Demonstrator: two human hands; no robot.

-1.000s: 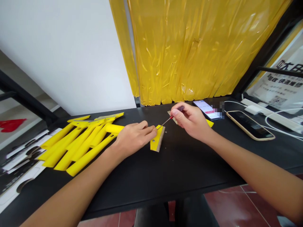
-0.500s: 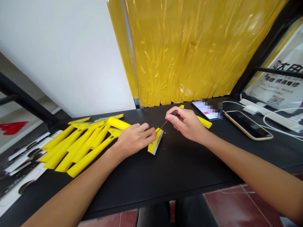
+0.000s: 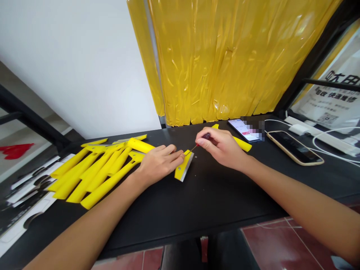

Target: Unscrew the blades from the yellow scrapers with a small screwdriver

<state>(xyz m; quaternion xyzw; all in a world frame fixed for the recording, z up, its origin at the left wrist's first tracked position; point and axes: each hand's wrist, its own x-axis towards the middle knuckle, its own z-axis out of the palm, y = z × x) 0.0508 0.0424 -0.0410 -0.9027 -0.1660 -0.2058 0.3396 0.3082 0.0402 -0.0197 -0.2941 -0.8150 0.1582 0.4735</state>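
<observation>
The right fingers (image 3: 210,141) pinch a red-shafted screwdriver (image 3: 194,147), its tip set on a yellow scraper head (image 3: 183,167), while the pressed-together left fingers (image 3: 174,154) hold that head steady against the black surface (image 3: 213,202), just beside a heap of yellow handles (image 3: 92,176)

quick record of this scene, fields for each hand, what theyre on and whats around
left hand: left hand holding down a yellow plastic scraper head with a silver metal blade edge
right hand: right hand pinching a thin dark-handled screwdriver, tip at the scraper head
beside left hand: pile of long yellow plastic scraper handles
surface: black table
far right: gold-rimmed smartphone, white power strip
behind: yellow plastic sheeting
</observation>
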